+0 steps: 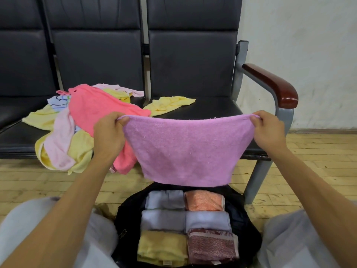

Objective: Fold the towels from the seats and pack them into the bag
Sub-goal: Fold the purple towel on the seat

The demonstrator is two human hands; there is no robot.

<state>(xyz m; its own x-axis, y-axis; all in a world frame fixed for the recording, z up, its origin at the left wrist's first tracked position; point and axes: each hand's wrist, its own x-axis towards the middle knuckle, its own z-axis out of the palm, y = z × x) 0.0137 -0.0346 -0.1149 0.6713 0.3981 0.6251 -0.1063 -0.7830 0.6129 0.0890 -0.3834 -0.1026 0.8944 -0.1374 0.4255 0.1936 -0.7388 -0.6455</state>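
Observation:
A lilac towel (185, 149) hangs spread in the air in front of the seats. My left hand (109, 132) pinches its upper left corner and my right hand (267, 130) pinches its upper right corner. Below it, on the floor between my knees, an open black bag (123, 215) holds several folded towels in two columns. A heap of unfolded towels, with a coral pink one (96, 111) on top, lies on the middle seat. A single yellow towel (170, 104) lies crumpled on the right seat.
A row of black padded seats (212, 107) runs across the view, ending at a grey metal frame with a dark wooden armrest (274, 86). The floor is pale wood planks (309, 157). A white wall stands at the right.

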